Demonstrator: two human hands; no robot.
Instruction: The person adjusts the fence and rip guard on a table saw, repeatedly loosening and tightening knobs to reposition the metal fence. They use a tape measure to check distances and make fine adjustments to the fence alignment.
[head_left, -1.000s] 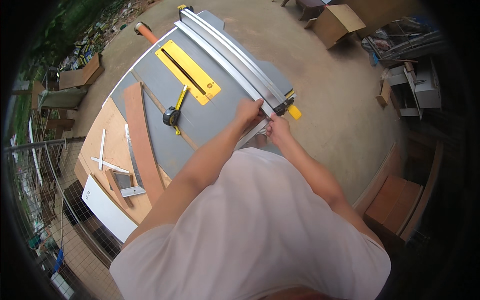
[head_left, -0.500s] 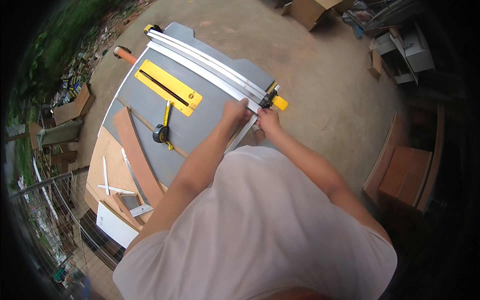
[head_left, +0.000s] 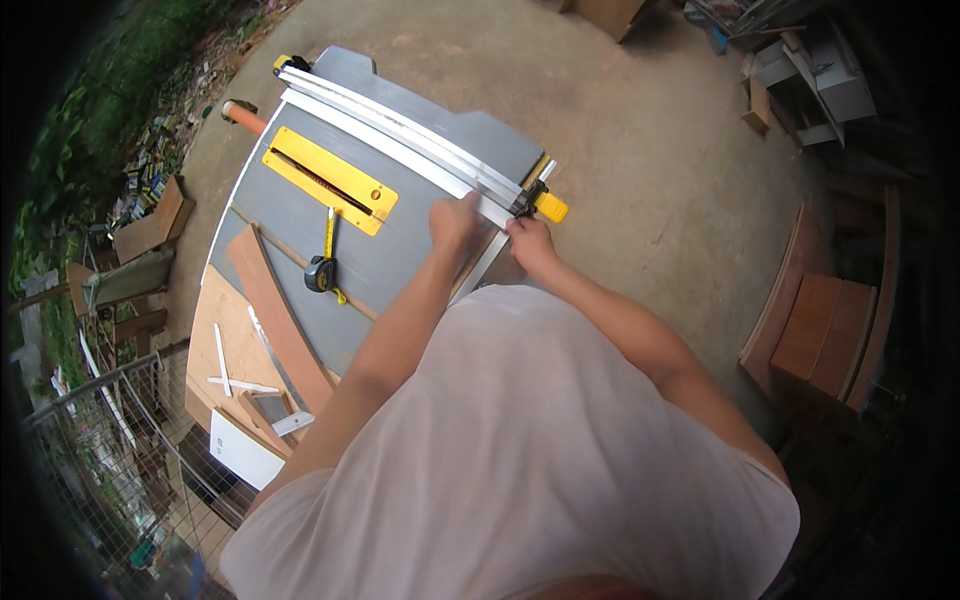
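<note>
A long white strip [head_left: 375,136] lies on the grey table saw top [head_left: 405,255], alongside the metal rip fence [head_left: 420,138]. My left hand [head_left: 457,222] is closed at the strip's inner edge near its close end, thumb against it; the fingers are slightly blurred and partly hidden. At that end, by the table's front edge, my right hand [head_left: 532,246] pinches the strip. Just beyond the right hand is the fence's yellow clamp lever [head_left: 551,207]. Left of my hands, the yellow throat plate [head_left: 335,180] with its dark slot is set in the top.
A tape measure [head_left: 320,273], its blade partly out, rests on a thin wooden stick [head_left: 275,244]. Further left are a brown board [head_left: 280,315], a plywood sheet [head_left: 205,340] and white offcuts. Brown panels [head_left: 822,325] stand at right; cabinet pieces [head_left: 815,90] sit at far right.
The view has shifted a little. My left hand has slid slightly left and its fingers look more tightly curled. My right hand stays at the strip's near end.
</note>
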